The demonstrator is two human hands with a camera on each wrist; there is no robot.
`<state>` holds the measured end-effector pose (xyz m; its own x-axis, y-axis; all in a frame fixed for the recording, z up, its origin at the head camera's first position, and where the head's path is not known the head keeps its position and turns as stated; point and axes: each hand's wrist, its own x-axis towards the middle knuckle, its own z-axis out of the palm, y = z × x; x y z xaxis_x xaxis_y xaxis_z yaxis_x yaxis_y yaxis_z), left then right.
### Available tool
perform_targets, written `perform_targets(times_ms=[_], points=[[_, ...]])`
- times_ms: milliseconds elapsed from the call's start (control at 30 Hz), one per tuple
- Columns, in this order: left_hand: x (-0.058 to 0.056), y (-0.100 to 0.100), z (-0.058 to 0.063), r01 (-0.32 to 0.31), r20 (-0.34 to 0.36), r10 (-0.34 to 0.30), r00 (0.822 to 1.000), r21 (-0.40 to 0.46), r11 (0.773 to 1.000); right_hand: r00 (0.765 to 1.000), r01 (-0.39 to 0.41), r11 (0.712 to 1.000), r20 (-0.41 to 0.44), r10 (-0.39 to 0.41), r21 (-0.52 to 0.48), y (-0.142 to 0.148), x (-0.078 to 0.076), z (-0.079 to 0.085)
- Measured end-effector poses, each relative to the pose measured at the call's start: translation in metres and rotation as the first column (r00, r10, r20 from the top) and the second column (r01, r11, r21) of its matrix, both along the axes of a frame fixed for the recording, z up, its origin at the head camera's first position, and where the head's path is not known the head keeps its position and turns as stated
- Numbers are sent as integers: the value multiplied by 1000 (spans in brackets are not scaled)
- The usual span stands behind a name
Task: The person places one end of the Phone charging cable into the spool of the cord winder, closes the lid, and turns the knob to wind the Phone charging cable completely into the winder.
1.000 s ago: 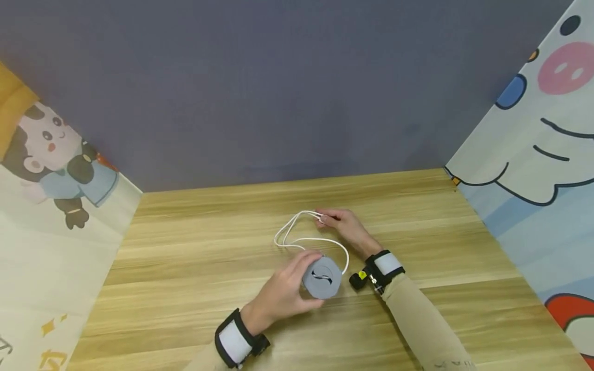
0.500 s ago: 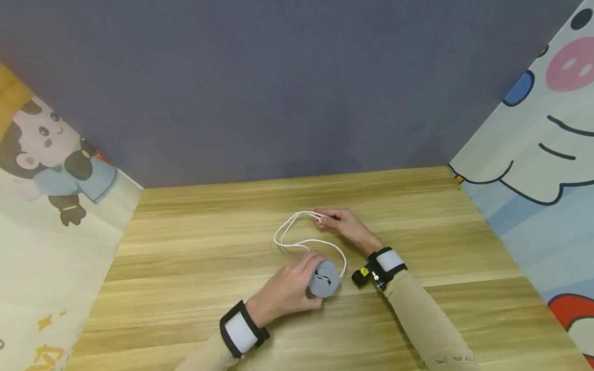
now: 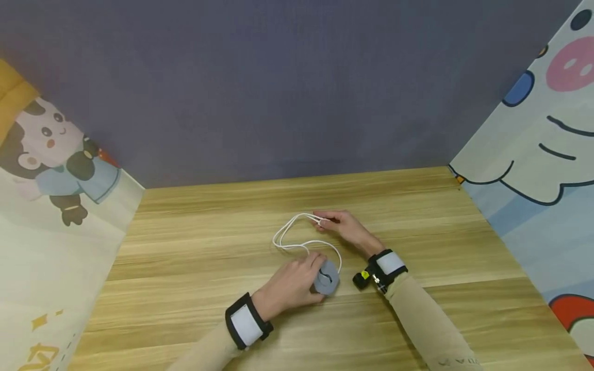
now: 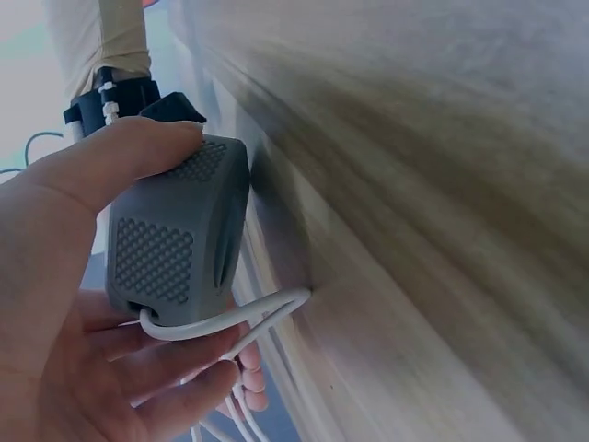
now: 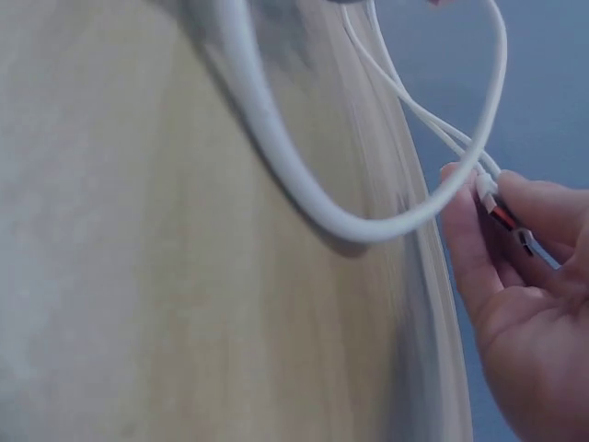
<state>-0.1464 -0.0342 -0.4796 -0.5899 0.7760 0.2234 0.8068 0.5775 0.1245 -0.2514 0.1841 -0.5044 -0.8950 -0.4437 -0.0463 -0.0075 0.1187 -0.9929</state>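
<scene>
My left hand (image 3: 291, 283) grips a small grey faceted block (image 3: 327, 281) low over the table, thumb on one side and fingers on the other. The block has a curved slot in its top face and dimpled patches on its sides (image 4: 155, 261). A white charging cable (image 3: 277, 238) comes out of it and loops across the wood toward the back. Farther back, my right hand (image 3: 349, 230) pinches the doubled cable between thumb and fingers. Metal plug ends (image 5: 504, 217) stick out beside the right thumb in the right wrist view.
The wooden table (image 3: 195, 257) meets a dark grey panel (image 3: 297, 93) at the back. Printed cartoon walls stand at the left (image 3: 42, 216) and right (image 3: 533, 221). A wrist strap with a camera (image 3: 361, 280) sits on the right arm near the block.
My left hand has moved the block slightly to the right, lowering it toward the table, and its top face has tilted. The right hand keeps its pinch on the cable nearly in place.
</scene>
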Motion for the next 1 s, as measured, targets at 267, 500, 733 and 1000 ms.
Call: perform_targets(times_ms=[267, 500, 733, 1000], points=[[-5, -3, -1, -41, 58, 40, 997, 20, 999, 999, -5, 997, -42, 9, 81, 3, 5, -4], [-7, -5, -5, -82, 63, 82, 995, 0, 997, 999, -23, 997, -24, 25, 75, 4, 7, -6], [-6, -6, -3, -101, 99, 101, 990, -7, 995, 997, -22, 985, -75, 35, 171, 1, 9, -5], [-4, -6, -3, -125, 123, 126, 984, -15, 992, 994, -12, 969, -103, 38, 245, 0, 13, 0]])
